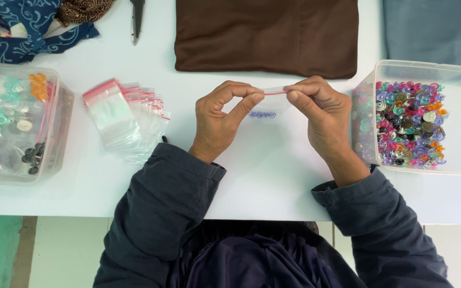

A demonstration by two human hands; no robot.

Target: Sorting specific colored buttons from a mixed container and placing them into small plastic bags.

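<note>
Both hands hold one small clear zip bag (pixel 271 103) with a red seal strip, above the white table (pixel 273 176). My left hand (pixel 221 118) pinches the strip's left end with thumb and fingertips. At the strip's right end my right hand (pixel 320 114) pinches it too. Several small purple buttons (pixel 262 114) lie in the bottom of the bag. The bag hangs between the two hands, partly hidden by my fingers.
A clear tub (pixel 457 114) of mixed coloured buttons stands at the right. Left of my hands lies a fan of empty zip bags (pixel 126 120). A second clear tub (pixel 17 125) holds filled bags. Brown folded cloth (pixel 267 34), scissors (pixel 137 18) and patterned fabric (pixel 22 26) lie at the back.
</note>
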